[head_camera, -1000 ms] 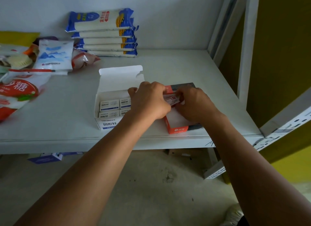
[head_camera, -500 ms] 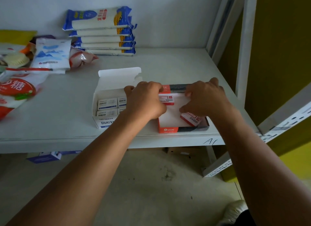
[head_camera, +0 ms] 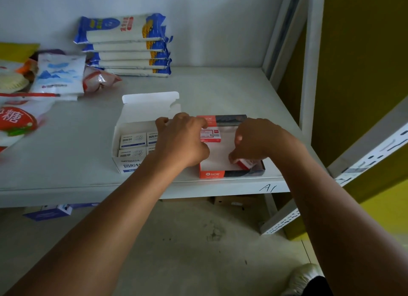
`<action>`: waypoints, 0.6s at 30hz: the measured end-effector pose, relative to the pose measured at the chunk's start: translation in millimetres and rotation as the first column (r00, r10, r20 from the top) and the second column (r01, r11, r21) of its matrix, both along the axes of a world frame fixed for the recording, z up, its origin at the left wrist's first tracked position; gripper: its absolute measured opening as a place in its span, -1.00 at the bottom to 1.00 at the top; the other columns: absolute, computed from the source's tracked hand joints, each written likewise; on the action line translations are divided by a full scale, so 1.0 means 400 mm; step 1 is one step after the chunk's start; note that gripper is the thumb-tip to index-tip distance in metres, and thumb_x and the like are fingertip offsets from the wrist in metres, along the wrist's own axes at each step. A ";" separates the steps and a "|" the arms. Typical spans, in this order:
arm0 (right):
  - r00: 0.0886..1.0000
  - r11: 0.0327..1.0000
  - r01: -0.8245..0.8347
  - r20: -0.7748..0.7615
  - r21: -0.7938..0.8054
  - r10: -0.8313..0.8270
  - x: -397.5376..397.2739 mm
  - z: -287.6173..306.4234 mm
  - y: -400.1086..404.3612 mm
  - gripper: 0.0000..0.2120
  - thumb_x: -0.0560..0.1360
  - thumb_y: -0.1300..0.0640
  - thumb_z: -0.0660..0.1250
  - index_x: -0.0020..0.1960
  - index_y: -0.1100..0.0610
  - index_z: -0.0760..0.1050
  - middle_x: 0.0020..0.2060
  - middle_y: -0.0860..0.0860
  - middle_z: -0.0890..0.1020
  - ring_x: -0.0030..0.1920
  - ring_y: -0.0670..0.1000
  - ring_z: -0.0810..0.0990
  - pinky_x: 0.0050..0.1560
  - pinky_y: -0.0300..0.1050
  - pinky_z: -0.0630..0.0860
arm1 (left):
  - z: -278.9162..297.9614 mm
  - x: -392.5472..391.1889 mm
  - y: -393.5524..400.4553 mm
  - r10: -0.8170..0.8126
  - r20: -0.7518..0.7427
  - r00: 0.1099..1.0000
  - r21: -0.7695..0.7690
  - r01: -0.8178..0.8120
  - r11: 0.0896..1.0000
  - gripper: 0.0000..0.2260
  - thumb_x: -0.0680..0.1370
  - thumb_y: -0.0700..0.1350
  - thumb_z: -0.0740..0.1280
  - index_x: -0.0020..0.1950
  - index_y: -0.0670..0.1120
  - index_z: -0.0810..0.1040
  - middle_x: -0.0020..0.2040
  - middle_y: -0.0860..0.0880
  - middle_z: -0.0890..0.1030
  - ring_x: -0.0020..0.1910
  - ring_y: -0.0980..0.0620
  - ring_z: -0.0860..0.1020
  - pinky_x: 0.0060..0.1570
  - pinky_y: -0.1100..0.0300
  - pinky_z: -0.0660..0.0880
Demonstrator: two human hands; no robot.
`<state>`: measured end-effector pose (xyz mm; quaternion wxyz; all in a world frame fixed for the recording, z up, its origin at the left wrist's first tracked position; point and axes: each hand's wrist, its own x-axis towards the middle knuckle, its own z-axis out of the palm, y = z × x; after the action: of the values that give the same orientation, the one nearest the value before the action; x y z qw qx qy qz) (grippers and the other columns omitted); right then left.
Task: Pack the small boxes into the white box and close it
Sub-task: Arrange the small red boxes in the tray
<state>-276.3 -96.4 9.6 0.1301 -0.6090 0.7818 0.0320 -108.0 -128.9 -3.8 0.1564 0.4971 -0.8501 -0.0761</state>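
Red small box [head_camera: 244,163] — right hand [head_camera: 257,142] now pinching it

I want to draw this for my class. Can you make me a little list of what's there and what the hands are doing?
white box: lid open, small blue-and-white boxes inside
red tray box: open, right of it
small red box: in the tray's far corner
left hand: over both boxes
right hand: pinching a red box at the tray's near corner
shelf: noodle packs stacked at back
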 end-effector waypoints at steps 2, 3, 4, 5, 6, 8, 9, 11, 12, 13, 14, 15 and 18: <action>0.998 0.993 -0.001 0.058 -0.121 0.008 -0.001 0.006 -0.001 -0.52 0.33 -0.23 0.41 0.11 0.06 0.59 -0.01 0.03 0.61 0.04 0.13 0.54 0.11 0.12 0.54 | 0.002 0.001 -0.001 -0.003 -0.004 1.000 0.013 0.003 1.000 -0.60 0.36 -0.10 0.39 0.20 0.08 0.58 0.04 -0.02 0.58 0.18 -0.06 0.49 0.07 -0.01 0.15; 0.990 0.979 -0.005 0.139 -0.205 0.034 -0.003 0.011 0.001 -0.57 0.37 -0.20 0.39 0.10 0.05 0.60 -0.01 0.02 0.62 0.04 0.11 0.55 0.08 0.09 0.56 | 0.003 0.002 -0.002 -0.010 -0.006 1.000 0.019 0.010 1.000 -0.60 0.37 -0.10 0.38 0.20 0.09 0.58 0.03 -0.01 0.58 0.19 -0.05 0.48 0.09 -0.03 0.18; 0.968 0.955 -0.013 0.235 -0.297 0.086 -0.003 0.018 0.006 -0.64 0.40 -0.14 0.40 0.09 0.05 0.61 -0.02 -0.01 0.63 0.00 0.06 0.57 0.04 0.00 0.58 | 0.003 0.005 -0.004 -0.021 -0.005 1.000 0.032 0.021 0.999 -0.59 0.37 -0.08 0.38 0.21 0.11 0.57 0.03 0.01 0.59 0.22 -0.04 0.46 0.12 -0.04 0.19; 0.938 0.928 -0.026 0.312 -0.372 0.152 -0.003 0.028 0.012 -0.70 0.41 -0.05 0.42 0.09 0.06 0.62 -0.04 -0.04 0.64 -0.03 -0.01 0.59 -0.01 -0.12 0.58 | 0.003 0.008 -0.006 -0.035 0.002 0.999 0.056 0.035 0.998 -0.57 0.37 -0.06 0.39 0.25 0.12 0.56 0.08 0.01 0.59 0.28 -0.04 0.43 0.15 -0.06 0.18; 0.905 0.906 -0.046 0.366 -0.420 0.216 -0.004 0.037 0.019 -0.74 0.42 0.05 0.45 0.09 0.07 0.62 -0.04 -0.07 0.64 -0.07 -0.08 0.60 -0.06 -0.24 0.56 | 0.005 0.011 -0.007 -0.048 0.017 0.999 0.085 0.047 0.995 -0.53 0.37 -0.03 0.40 0.29 0.13 0.53 0.16 0.02 0.58 0.36 -0.03 0.37 0.20 -0.07 0.17; 0.841 0.917 -0.062 0.473 -0.394 0.260 -0.010 0.043 0.026 -0.74 0.40 0.19 0.48 0.09 0.10 0.62 -0.06 -0.07 0.66 -0.08 -0.12 0.65 -0.10 -0.33 0.57 | 0.008 0.017 -0.007 -0.071 0.056 0.996 0.128 0.063 0.990 -0.46 0.38 0.01 0.42 0.36 0.14 0.46 0.35 0.04 0.50 0.49 -0.02 0.23 0.31 -0.10 0.11; 0.821 0.939 -0.063 0.518 -0.337 0.241 -0.011 0.040 0.028 -0.74 0.39 0.22 0.49 0.07 0.10 0.62 -0.07 -0.06 0.67 -0.08 -0.12 0.66 -0.11 -0.32 0.59 | 0.010 0.020 -0.007 -0.080 0.068 0.994 0.139 0.070 0.988 -0.44 0.38 0.03 0.43 0.37 0.14 0.44 0.40 0.05 0.46 0.52 -0.01 0.18 0.34 -0.11 0.07; 0.826 0.966 -0.069 0.528 -0.249 0.195 -0.014 0.023 0.025 -0.75 0.37 0.24 0.50 0.04 0.08 0.62 -0.09 -0.06 0.69 -0.11 -0.12 0.67 -0.12 -0.25 0.62 | 0.013 0.020 -0.005 -0.091 0.085 0.992 0.147 0.078 0.986 -0.42 0.38 0.08 0.44 0.39 0.14 0.42 0.44 0.07 0.42 0.54 -0.01 0.13 0.37 -0.13 0.04; 0.837 0.969 -0.064 0.515 -0.239 0.182 -0.014 0.016 0.024 -0.75 0.37 0.22 0.50 0.04 0.08 0.62 -0.10 -0.05 0.70 -0.13 -0.11 0.67 -0.12 -0.21 0.63 | 0.013 0.019 -0.004 -0.095 0.101 0.990 0.138 0.081 0.987 -0.41 0.38 0.11 0.44 0.40 0.13 0.42 0.45 0.08 0.41 0.54 -0.01 0.13 0.37 -0.14 0.03; 0.843 0.970 -0.053 0.509 -0.239 0.171 -0.014 0.011 0.023 -0.75 0.38 0.20 0.50 0.05 0.08 0.61 -0.12 -0.04 0.70 -0.16 -0.09 0.68 -0.13 -0.18 0.63 | 0.011 0.017 -0.002 -0.100 0.119 0.988 0.118 0.085 0.989 -0.41 0.37 0.14 0.44 0.39 0.13 0.43 0.44 0.11 0.42 0.53 -0.02 0.14 0.37 -0.15 0.03; 0.844 0.969 -0.040 0.511 -0.242 0.163 -0.014 0.009 0.024 -0.74 0.38 0.18 0.50 0.05 0.08 0.59 -0.15 -0.04 0.70 -0.20 -0.08 0.69 -0.16 -0.18 0.62 | 0.010 0.014 -0.001 -0.102 0.133 0.986 0.096 0.090 0.991 -0.44 0.37 0.17 0.44 0.36 0.14 0.46 0.42 0.13 0.43 0.53 -0.02 0.15 0.36 -0.17 0.03; 0.840 0.968 -0.030 0.519 -0.247 0.159 -0.014 0.007 0.027 -0.75 0.39 0.17 0.50 0.06 0.08 0.58 -0.18 -0.04 0.70 -0.23 -0.08 0.69 -0.20 -0.21 0.60 | 0.007 0.012 -0.001 -0.106 0.139 0.985 0.078 0.096 0.992 -0.48 0.36 0.20 0.43 0.31 0.14 0.51 0.40 0.15 0.46 0.52 -0.02 0.16 0.35 -0.18 0.03; 0.768 0.964 0.022 0.622 -0.263 0.152 -0.011 0.006 0.035 -0.77 0.42 0.23 0.46 0.06 0.12 0.54 -0.21 -0.02 0.68 -0.26 -0.06 0.70 -0.32 -0.31 0.54 | 0.003 0.007 -0.002 -0.118 0.107 0.987 0.060 0.112 0.992 -0.59 0.36 0.28 0.40 0.13 0.13 0.62 0.29 0.18 0.54 0.50 -0.02 0.17 0.34 -0.18 0.01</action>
<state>-280.8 -82.4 12.1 0.3065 -0.6222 0.6669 -0.2724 -105.2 -129.6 -2.7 0.0909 0.4547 -0.8824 -0.0802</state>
